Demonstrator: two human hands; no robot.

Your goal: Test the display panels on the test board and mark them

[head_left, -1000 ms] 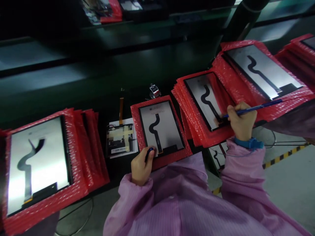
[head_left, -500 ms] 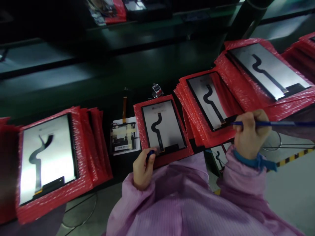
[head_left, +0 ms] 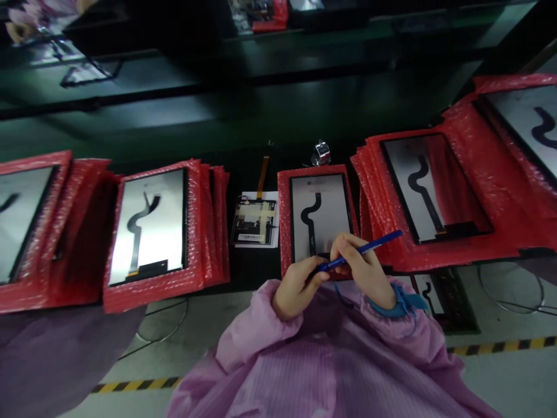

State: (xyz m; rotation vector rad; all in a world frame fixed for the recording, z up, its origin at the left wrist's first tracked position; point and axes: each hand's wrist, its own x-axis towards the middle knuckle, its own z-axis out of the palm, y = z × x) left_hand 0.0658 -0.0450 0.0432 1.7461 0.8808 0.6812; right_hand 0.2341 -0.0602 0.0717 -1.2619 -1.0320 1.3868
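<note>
Now, at the left hand (head_left: 298, 290): narrow, fingers curled round the near left end of the blue pen (head_left: 380, 241).
Right hand (head_left: 363, 270): also narrow, pinching the pen farther along, just beside the left.
Pen: held slanted between both hands, far right end sticking out past the right hand, above the near edge of the middle screen (head_left: 324, 220).
Middle screen: lies back side up on red bubble wrap (head_left: 285, 203), with a wavy black ribbon cable (head_left: 311, 229) down the left part; near edge partly hidden by hands.
Right wrist: circled by a blue band (head_left: 391, 307).
Left of middle screen: an electronic unit (head_left: 250, 223) on white paper (head_left: 275, 235), with an orange strip (head_left: 263, 177) reaching toward the far side.
Far side of middle screen: a small shiny metal object (head_left: 322, 154), too small to tell more.
Farther left: a bright screen (head_left: 150, 232) on stacked red wrap (head_left: 206, 226); another screen (head_left: 20, 215) beyond, cut off by the view.
Right: a tilted screen (head_left: 422, 203) on red wrap (head_left: 369, 186), part covered by a see-through red fold.
Far right: one more screen (head_left: 526, 116), cut off.
</note>
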